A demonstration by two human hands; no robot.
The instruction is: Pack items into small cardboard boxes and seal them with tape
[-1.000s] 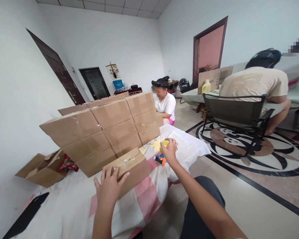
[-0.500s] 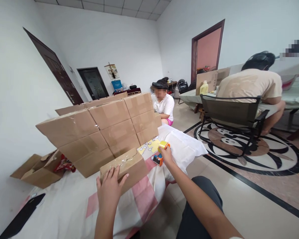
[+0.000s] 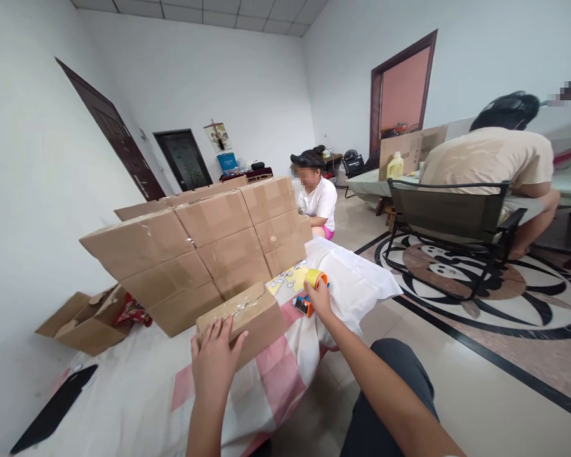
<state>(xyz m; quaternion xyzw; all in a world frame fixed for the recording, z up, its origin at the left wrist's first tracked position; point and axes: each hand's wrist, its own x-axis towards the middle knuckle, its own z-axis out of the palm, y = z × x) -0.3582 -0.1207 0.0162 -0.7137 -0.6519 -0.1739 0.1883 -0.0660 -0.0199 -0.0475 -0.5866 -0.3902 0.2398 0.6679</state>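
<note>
A brown cardboard box [image 3: 261, 327] with shiny clear tape along its top lies in front of me on the cloth-covered surface. My left hand [image 3: 216, 355] rests on the box's near left end, fingers spread over its top edge. To the right of the box, my right hand [image 3: 320, 298] is wrapped round an orange and blue tape dispenser [image 3: 305, 306] carrying a yellowish roll of tape [image 3: 313, 277]. The dispenser is beside the box, apart from it. My palm hides part of its handle.
Behind the box rises a stack of taped cardboard boxes [image 3: 223, 235]. An opened carton [image 3: 88, 324] stands at left, a black flat object [image 3: 54, 409] nearer. One person [image 3: 321, 203] sits beyond the stack; another [image 3: 490, 158] sits in a chair [image 3: 450, 212] at right.
The whole view has shifted slightly, so things appear a little further right. Both hands keep about the same places relative to the box and the tape dispenser.
</note>
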